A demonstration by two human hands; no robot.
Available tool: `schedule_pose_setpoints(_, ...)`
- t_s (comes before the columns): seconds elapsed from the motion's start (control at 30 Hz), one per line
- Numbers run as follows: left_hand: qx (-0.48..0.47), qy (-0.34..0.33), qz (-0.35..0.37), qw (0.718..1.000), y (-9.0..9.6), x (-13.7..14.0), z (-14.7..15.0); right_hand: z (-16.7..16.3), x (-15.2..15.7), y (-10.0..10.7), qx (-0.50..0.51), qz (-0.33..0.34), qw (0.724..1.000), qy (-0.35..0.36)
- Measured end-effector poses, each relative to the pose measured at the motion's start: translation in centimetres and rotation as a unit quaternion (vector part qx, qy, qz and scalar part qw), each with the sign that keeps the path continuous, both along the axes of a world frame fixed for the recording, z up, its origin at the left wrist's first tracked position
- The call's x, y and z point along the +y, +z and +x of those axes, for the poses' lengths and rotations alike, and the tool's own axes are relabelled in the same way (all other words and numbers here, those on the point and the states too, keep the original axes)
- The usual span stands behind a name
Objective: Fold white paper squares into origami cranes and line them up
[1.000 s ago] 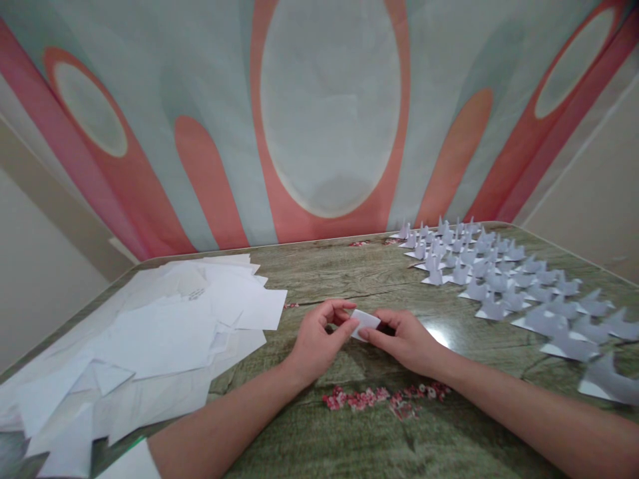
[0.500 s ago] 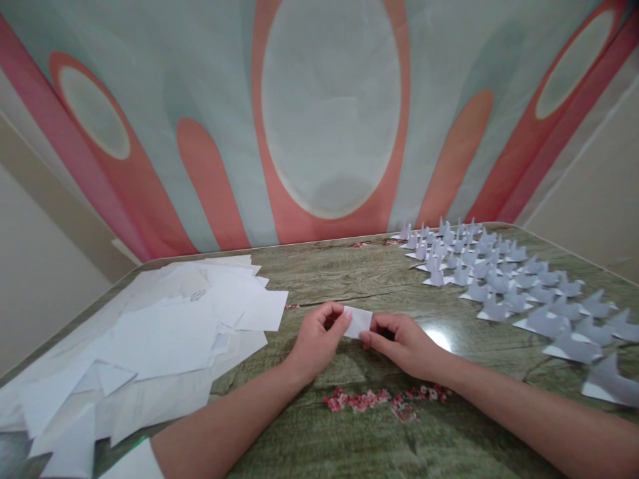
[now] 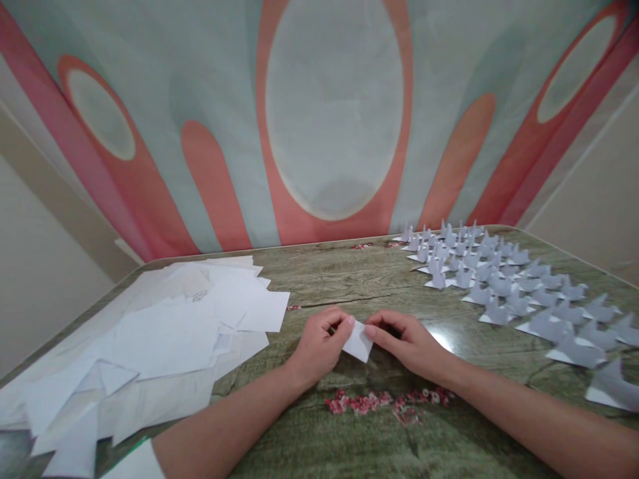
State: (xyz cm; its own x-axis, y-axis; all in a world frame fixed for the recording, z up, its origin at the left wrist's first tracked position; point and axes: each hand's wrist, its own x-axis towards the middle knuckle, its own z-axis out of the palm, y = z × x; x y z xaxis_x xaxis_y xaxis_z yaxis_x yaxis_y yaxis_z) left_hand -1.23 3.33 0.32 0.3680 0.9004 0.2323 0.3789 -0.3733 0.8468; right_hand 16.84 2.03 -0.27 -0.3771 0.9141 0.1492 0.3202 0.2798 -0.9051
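1. Two bare hands met over a wood-patterned desk (image 3: 319, 279), a small folded white paper (image 3: 358, 345) between them, one corner pointing toward the wearer; whether that corner touched the surface could not be told.
2. The left hand (image 3: 319, 342), nearly closed, pinched the paper's upper left edge, thumb on the near face, the fingers behind largely hidden.
3. The right hand (image 3: 407, 342), fingers loosely curled, had its thumb and fingertips together at the opposite edge in a light pinch.
4. The paper looked almost weightless, crisp along its creases yet easy to bend; a hard squeeze would likely have crumpled it.
5. Its dry face seemed unlikely to slip, and the folded edges and corners, taken between thumb and forefinger, appeared the safest hold, leaving the middle flat.
6. Loose white sheets (image 3: 164, 332) lay overlapped to the left; to the right, rows of folded paper figures (image 3: 546, 324) stood well apart from the hands, light enough to topple at a brush.
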Motion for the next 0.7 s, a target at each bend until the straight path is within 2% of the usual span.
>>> schedule_pose_setpoints(0.1,0.015,-0.011,0.000,1.000,-0.1,0.0,0.1,0.1,0.2,-0.2,0.013,-0.005,1.000,0.001)
schedule_pose_setpoints(0.33,-0.009,-0.035,-0.058,0.998,-0.2,0.1,0.4,0.4,0.9,-1.0,0.074,-0.048,0.995,-0.045)
schedule_pose_setpoints(0.53,0.014,-0.003,-0.031,0.999,-0.3,0.0,0.5,0.4,0.7,-1.0,0.071,-0.044,0.996,-0.038)
schedule_pose_setpoints(0.7,0.058,0.002,0.001,0.998,-0.4,0.1,0.4,0.2,0.4,-1.0,0.136,-0.052,0.987,-0.062)
